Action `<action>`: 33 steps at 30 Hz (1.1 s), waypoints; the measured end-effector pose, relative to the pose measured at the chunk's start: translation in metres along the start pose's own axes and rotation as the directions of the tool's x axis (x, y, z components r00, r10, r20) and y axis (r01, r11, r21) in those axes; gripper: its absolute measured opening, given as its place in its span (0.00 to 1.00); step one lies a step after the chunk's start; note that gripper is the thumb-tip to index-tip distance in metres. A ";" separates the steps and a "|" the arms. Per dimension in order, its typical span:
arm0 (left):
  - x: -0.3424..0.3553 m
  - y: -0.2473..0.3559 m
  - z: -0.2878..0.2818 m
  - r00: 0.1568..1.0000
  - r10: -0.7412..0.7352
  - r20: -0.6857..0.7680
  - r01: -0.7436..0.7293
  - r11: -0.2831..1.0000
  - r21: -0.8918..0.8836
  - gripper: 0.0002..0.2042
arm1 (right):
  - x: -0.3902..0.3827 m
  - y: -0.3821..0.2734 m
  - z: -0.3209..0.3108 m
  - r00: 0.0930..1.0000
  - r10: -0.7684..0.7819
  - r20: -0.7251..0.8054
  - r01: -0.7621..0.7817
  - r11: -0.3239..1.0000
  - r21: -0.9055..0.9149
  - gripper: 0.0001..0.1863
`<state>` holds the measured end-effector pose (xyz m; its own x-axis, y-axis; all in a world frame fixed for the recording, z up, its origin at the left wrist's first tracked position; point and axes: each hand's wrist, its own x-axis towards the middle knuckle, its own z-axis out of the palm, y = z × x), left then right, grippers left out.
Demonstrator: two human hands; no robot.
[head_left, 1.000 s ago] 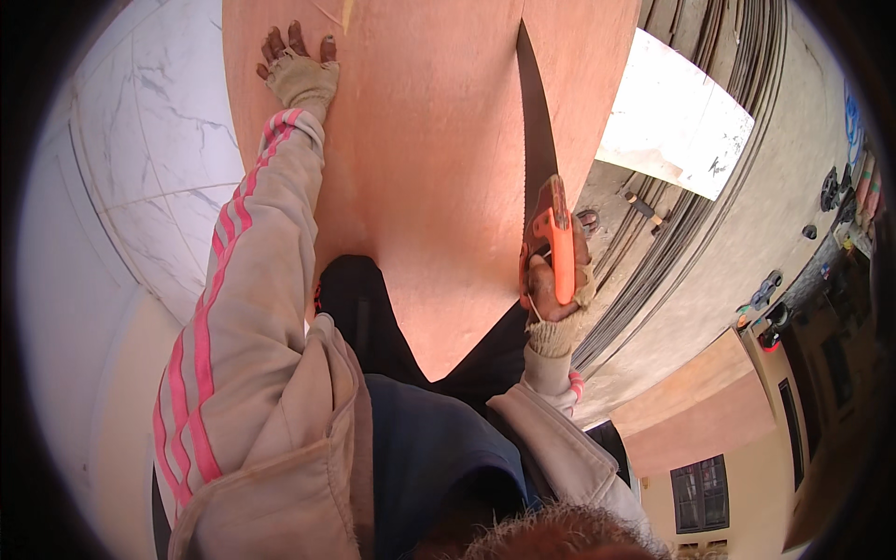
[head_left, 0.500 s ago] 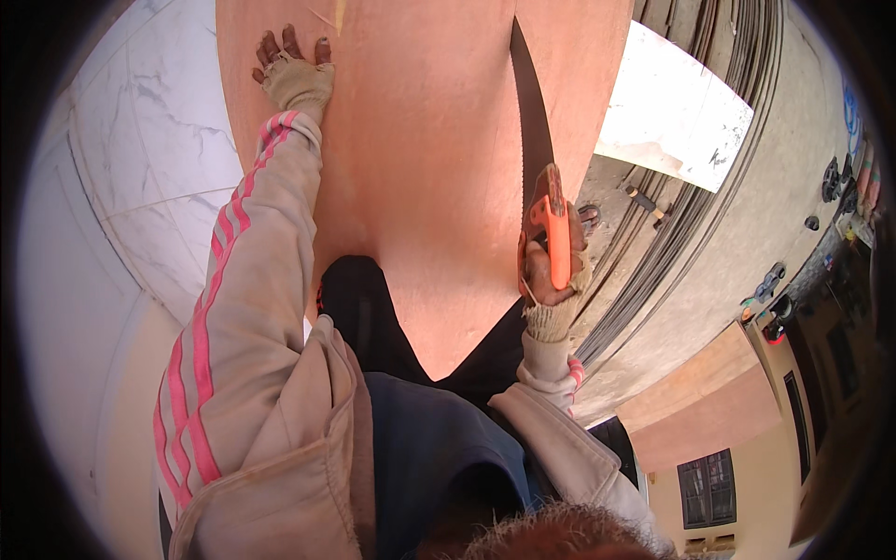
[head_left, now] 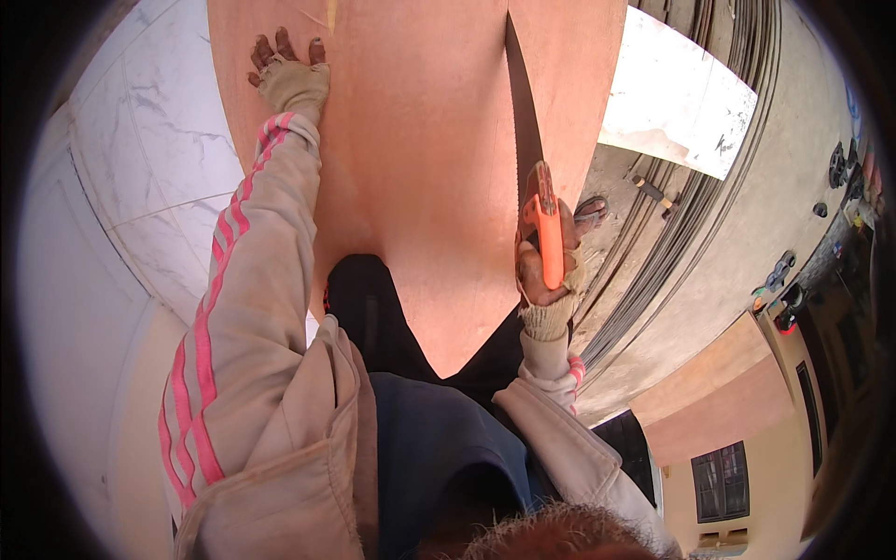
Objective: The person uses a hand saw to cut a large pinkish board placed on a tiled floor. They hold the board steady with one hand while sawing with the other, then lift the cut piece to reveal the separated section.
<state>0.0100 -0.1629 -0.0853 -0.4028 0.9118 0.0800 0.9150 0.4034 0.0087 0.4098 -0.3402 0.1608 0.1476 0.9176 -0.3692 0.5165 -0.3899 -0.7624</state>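
The left grip [head_left: 294, 84] lies splayed well forward; the right grip [head_left: 536, 278] curls closed.

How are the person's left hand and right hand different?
The left hand lies with fingers spread on the reddish board; the right hand curls around the orange-handled saw. The left hand is farther forward than the right hand. Both wear tan gloves with bare fingers.

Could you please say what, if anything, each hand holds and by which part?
The right hand grips the handsaw by its orange handle; the left hand holds nothing, resting on the board.
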 end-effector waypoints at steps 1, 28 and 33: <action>0.001 0.002 0.002 1.000 0.017 -0.008 -0.016 0.999 0.049 0.38 | 0.026 -0.003 0.004 0.999 0.046 0.012 -0.047 0.995 0.093 0.34; -0.003 -0.005 0.003 1.000 0.015 -0.020 -0.015 1.000 -0.001 0.38 | -0.058 0.016 -0.010 0.968 0.246 0.038 -0.230 0.822 0.521 0.39; -0.006 0.003 0.012 1.000 0.024 0.006 -0.024 1.000 -0.014 0.39 | 0.052 0.008 0.007 0.967 0.232 0.108 -0.254 0.926 0.278 0.35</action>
<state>0.0148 -0.1659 -0.0978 -0.3805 0.9218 0.0746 0.9247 0.3800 0.0207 0.4155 -0.2962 0.1321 0.1717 0.7879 -0.5914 0.2068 -0.6158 -0.7603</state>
